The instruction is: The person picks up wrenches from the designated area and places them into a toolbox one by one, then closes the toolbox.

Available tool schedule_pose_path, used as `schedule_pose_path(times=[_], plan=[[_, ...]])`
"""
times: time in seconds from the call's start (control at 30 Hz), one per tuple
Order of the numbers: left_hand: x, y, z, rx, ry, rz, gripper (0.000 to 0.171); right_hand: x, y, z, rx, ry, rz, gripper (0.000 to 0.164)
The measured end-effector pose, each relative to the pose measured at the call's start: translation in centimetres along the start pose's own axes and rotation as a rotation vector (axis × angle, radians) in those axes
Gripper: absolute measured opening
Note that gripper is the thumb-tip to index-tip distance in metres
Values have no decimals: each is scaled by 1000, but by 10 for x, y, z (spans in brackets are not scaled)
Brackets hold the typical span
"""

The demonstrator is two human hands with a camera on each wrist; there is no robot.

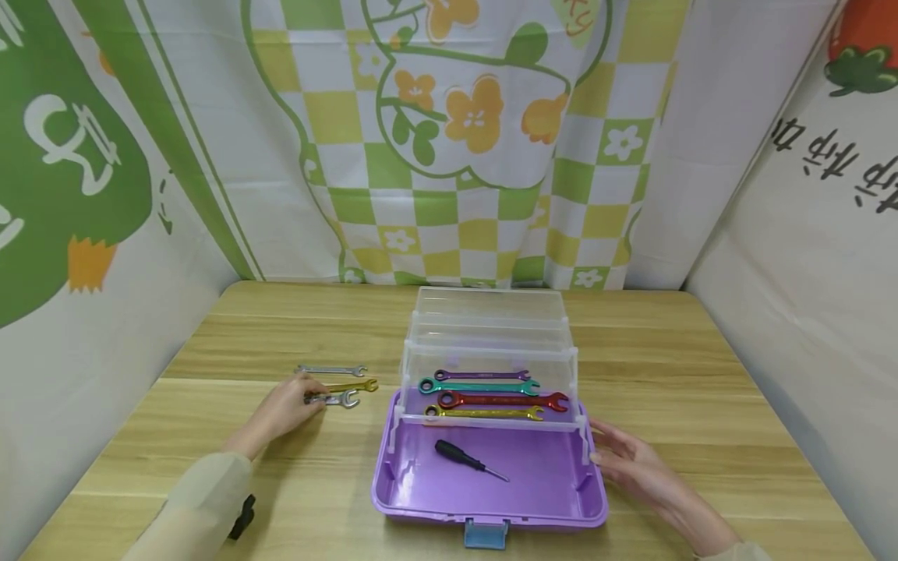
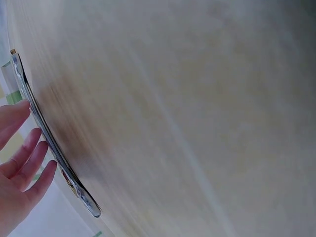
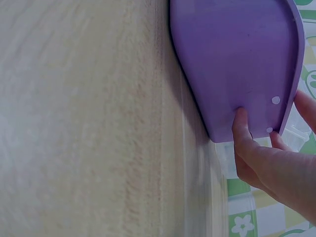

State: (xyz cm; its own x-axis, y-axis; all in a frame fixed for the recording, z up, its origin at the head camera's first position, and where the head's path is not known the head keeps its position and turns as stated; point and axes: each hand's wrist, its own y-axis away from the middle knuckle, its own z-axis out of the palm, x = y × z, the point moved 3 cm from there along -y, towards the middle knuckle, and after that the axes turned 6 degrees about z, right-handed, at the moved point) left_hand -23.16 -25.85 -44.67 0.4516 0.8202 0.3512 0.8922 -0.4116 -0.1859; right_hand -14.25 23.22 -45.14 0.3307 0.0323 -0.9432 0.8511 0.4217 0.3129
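My left hand (image 1: 289, 407) reaches over a silver wrench (image 1: 344, 399) on the table, its fingertips right at the tool. Seen edge-on in the left wrist view, the wrench (image 2: 54, 143) has spread fingers (image 2: 43, 180) beside it. A gold wrench (image 1: 358, 386) and another silver wrench (image 1: 333, 370) lie just beyond. My right hand (image 1: 634, 460) rests against the right side of a purple toolbox (image 1: 407, 506). In the right wrist view, one fingertip (image 3: 240, 116) touches the box's outer wall and another is at its rim.
Purple (image 1: 484, 375), teal (image 1: 484, 386), red (image 1: 501, 400) and yellow (image 1: 484, 414) wrenches lie in the toolbox's raised clear tray (image 1: 491, 358). On the purple floor rests a black-handled screwdriver (image 1: 459, 454). A blue latch (image 1: 486, 534) hangs at the front. Printed curtains (image 1: 477, 218) stand behind the table.
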Motion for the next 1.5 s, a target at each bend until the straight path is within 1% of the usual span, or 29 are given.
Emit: schedule_pose_path(times=[0.13, 0.27, 0.5, 0.83, 0.97, 1.13, 1.23, 1.37, 1.5], plan=[[-1, -1, 2, -22, 4, -7, 12, 0, 0, 0, -6, -1, -5, 67], [-2, -2, 3, -36, 6, 0, 10, -1, 0, 0, -10, -3, -6, 67], [-3, -8, 1, -64, 63, 33, 10, 0, -1, 0, -5, -7, -5, 67], [-3, -12, -2, -103, 121, 59, 12, -1, -1, 0, 4, 2, 13, 69], [-3, -13, -3, -103, 133, 56, 14, -1, -1, 0, 6, -4, 8, 69], [-4, -13, -3, -98, 124, 51, 17, -1, -1, 0, 3, -4, 14, 68], [-4, -12, -4, -99, 127, 34, 18, -1, 0, 0, 0, -1, 20, 68], [-5, -9, -5, -84, 110, 36, 18, 0, 0, 0, 3, -2, 18, 68], [-6, -7, -7, -65, 89, 53, 19, 0, 0, 0, 1, -12, 6, 68]])
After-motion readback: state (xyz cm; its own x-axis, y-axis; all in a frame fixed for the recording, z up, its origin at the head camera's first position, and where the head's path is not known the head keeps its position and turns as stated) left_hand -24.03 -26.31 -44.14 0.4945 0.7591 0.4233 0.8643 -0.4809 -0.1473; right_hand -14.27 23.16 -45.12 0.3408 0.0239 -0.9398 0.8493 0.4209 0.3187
